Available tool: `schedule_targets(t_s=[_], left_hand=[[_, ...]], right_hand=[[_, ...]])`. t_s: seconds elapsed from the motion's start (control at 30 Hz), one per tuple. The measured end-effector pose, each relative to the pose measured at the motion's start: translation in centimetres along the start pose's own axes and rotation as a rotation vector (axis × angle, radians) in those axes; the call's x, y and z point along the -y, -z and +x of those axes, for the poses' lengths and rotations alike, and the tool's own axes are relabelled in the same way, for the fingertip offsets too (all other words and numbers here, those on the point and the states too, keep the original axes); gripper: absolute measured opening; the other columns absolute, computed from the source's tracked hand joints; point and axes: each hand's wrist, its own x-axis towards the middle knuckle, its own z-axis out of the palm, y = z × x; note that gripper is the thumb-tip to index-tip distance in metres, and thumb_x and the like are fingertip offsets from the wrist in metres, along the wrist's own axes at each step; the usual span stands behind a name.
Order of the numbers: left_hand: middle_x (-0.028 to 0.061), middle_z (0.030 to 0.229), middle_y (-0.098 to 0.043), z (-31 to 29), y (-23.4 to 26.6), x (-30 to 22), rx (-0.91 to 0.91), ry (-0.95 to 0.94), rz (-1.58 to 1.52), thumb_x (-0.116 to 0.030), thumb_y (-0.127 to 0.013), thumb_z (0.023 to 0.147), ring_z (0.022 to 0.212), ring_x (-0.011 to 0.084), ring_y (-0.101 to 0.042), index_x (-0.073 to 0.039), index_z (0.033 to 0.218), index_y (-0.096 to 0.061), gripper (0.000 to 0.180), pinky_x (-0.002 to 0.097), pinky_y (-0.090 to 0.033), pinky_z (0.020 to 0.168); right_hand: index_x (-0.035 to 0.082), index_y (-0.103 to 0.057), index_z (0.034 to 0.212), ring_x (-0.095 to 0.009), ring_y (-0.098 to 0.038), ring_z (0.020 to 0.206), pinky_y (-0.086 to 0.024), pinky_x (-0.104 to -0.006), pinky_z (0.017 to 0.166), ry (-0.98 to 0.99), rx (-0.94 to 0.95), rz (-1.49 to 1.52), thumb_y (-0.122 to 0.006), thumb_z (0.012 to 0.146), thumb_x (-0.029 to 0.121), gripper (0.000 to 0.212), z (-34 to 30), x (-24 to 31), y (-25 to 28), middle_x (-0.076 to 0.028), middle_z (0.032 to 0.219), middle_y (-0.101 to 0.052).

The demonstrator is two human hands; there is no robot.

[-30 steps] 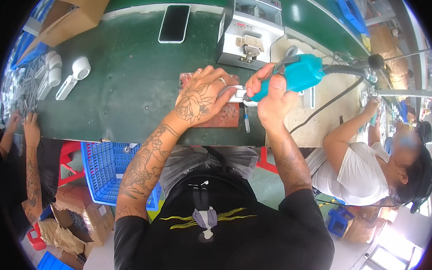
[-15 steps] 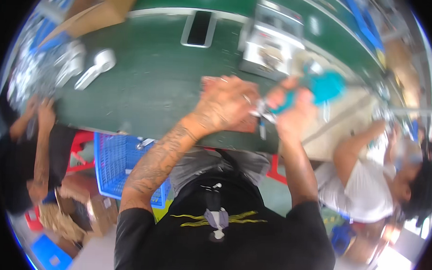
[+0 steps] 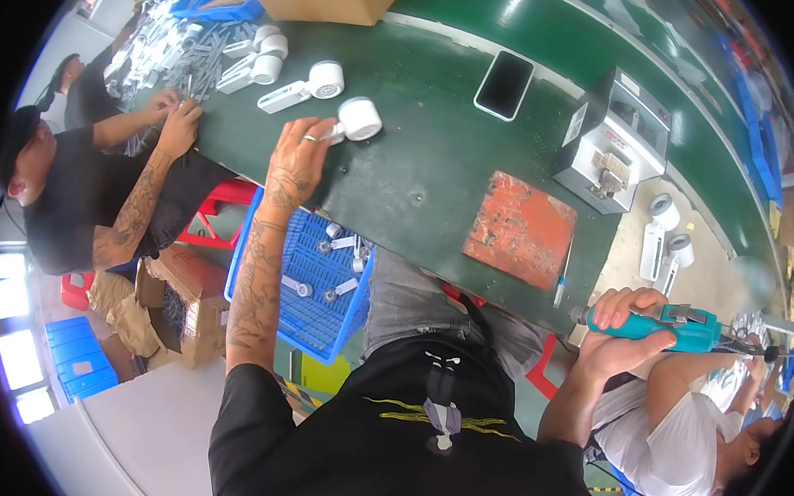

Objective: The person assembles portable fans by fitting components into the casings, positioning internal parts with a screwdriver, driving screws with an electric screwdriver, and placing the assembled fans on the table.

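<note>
My left hand (image 3: pixel 299 161) reaches far left over the green bench (image 3: pixel 419 151) and closes on the handle of a white round-headed part (image 3: pixel 356 119). Two more white parts of the same kind (image 3: pixel 305 86) lie just beyond it. My right hand (image 3: pixel 619 333) is drawn back off the bench's near edge and grips a teal electric screwdriver (image 3: pixel 664 323), held level. An orange-red work mat (image 3: pixel 522 229) lies bare on the bench between my hands, with a pen-like tool (image 3: pixel 560 291) at its right corner.
A blue crate (image 3: pixel 311 280) with several white parts hangs under the bench by my left arm. A phone (image 3: pixel 504 84) and a grey-white machine (image 3: pixel 612 142) sit further back. One person works at my left (image 3: pixel 108 173), another at my right (image 3: pixel 690 429). Cardboard boxes stand at the rear and on the floor.
Both hands left the orange mat. My left hand swung far left to a white part; my right hand pulled back with the teal screwdriver. The view turned left.
</note>
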Motion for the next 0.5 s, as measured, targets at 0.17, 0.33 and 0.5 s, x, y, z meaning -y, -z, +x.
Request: schedule_targets(t_s=[0.17,0.33,0.5], left_hand=[[0.0154,0.132,-0.061,1.7,0.8,2.1,-0.045,0.025,0.178,-0.019,-0.072,0.092,0.124,0.0395,-0.056,-0.008,0.13,-0.065,0.04,0.0525,-0.045,0.106],[0.0198,0.151,-0.05,7.3,-5.9,-1.2,-0.271,0.423,0.134,-0.032,-0.061,0.099,0.139,0.0407,-0.047,-0.002,0.14,-0.057,0.051,0.0541,-0.035,0.117],[0.0136,0.155,-0.048,6.7,-6.4,1.1,-0.144,0.382,0.226,-0.029,-0.059,0.099,0.142,0.0361,-0.045,-0.013,0.148,-0.05,0.053,0.0535,-0.033,0.12]], right_hand=[[0.004,-0.049,0.102,-0.014,-0.042,0.049,-0.037,-0.0289,0.047,-0.013,0.007,-0.019,-0.053,0.094,0.078,0.074,0.2,-0.4,-1.7,-0.003,0.065,-0.045],[0.004,-0.05,0.101,-0.013,-0.041,0.05,-0.035,-0.0281,0.049,-0.054,0.048,0.019,-0.054,0.094,0.077,0.073,0.4,-1.0,-4.2,-0.002,0.064,-0.044],[0.005,-0.051,0.101,-0.013,-0.039,0.05,-0.034,-0.0278,0.049,-0.055,0.092,-0.015,-0.056,0.094,0.076,0.072,0.3,-1.7,-4.8,-0.001,0.063,-0.043]])
